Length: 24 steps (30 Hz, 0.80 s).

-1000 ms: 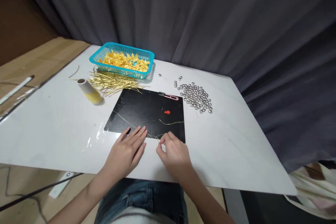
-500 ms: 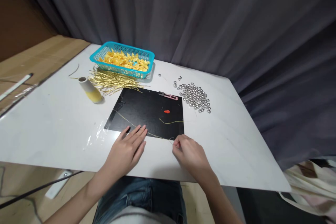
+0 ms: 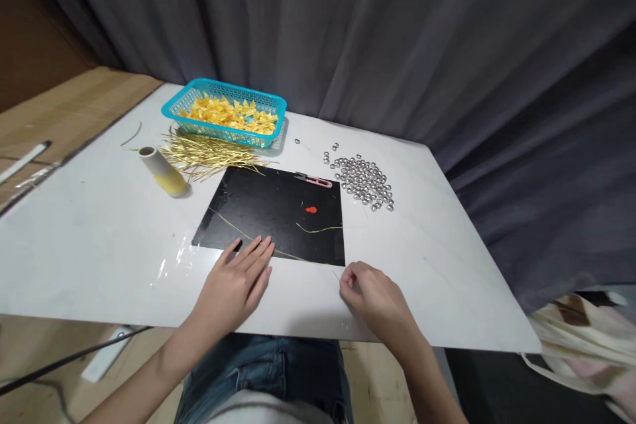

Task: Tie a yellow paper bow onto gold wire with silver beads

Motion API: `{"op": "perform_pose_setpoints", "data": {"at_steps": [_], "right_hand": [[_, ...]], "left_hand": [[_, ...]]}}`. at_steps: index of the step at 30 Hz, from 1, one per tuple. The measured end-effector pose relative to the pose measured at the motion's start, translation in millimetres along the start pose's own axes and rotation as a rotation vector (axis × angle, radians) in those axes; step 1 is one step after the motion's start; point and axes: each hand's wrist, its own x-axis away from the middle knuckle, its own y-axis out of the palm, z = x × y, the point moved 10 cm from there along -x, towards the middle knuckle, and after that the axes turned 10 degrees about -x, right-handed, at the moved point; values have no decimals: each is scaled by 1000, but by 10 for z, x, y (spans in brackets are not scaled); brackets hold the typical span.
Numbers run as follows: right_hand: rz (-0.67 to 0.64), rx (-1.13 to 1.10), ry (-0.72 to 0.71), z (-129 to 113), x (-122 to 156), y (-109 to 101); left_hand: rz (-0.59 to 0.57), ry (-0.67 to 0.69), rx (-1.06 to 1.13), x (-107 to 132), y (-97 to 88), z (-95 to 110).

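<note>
A white marble-look table (image 3: pixel 94 265) fills the middle of the scene, with a dark gray curtain (image 3: pixel 397 33) hanging along its far and right sides. A wooden board (image 3: pixel 64 106) shows past the table's left edge, and a crumpled pale cloth (image 3: pixel 576 338) lies off the near right corner. The person's jeans (image 3: pixel 263 377) show below the near edge.

A black mat (image 3: pixel 268 205) lies near the middle of the table. At the far left, a blue plastic basket (image 3: pixel 223 89) holds yellow paper pieces (image 3: pixel 228 116). A loose bunch of gold strands (image 3: pixel 209 156) lies along the basket's near side, and a lying tube wrapped in yellow (image 3: pixel 163 172) sits just left of them. To the far right, a heap of silver beads (image 3: pixel 362 180) lies beyond the mat, just beside it. Pink-handled snips (image 3: pixel 315 180) rest on the mat's far edge, and a small red dot (image 3: pixel 311 210) marks its surface.

A gold wire (image 3: pixel 233 228) crosses the mat's near left part and runs under the left hand (image 3: pixel 231 285), which lies flat with its fingers slightly spread, the fingertips on the mat's near edge. The right hand (image 3: pixel 372 295) sits on the table just off the mat's near right corner, thumb and forefinger pinched together, with a thin pale strand (image 3: pixel 336 273) showing just beside the fingertips.
</note>
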Motion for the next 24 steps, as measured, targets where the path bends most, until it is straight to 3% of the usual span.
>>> {"op": "perform_pose_setpoints", "data": {"at_steps": [24], "right_hand": [[8, 43, -121, -193, -73, -17]], "left_hand": [[4, -2, -7, 5, -4, 0]]}}
